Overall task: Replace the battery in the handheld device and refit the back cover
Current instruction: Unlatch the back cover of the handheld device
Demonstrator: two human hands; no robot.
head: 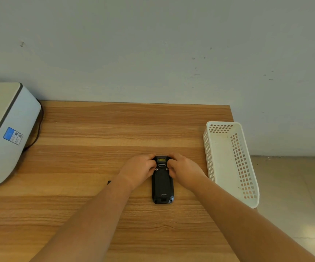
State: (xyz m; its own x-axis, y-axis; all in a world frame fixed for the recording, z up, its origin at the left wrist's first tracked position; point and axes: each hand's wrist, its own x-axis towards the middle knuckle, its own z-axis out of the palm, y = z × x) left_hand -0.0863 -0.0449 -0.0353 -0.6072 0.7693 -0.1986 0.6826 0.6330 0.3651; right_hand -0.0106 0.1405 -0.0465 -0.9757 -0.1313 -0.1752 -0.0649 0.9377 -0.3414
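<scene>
A black handheld device [162, 184] lies face down on the wooden table [96, 129], its back cover [162, 181] in place and a white logo near its lower end. My left hand [138, 170] grips the device's upper left side, thumb at the left latch of the cover. My right hand [184, 170] grips the upper right side, thumb at the right latch. Both hands wrap around the top end, where a small yellow label shows. No loose battery is in sight.
An empty white perforated plastic basket [247, 186] stands at the table's right edge. A white machine with a blue sticker [7, 133] and a dark cable sits at the left. A small dark object [109, 182] peeks out beside my left forearm. A wall rises behind the table.
</scene>
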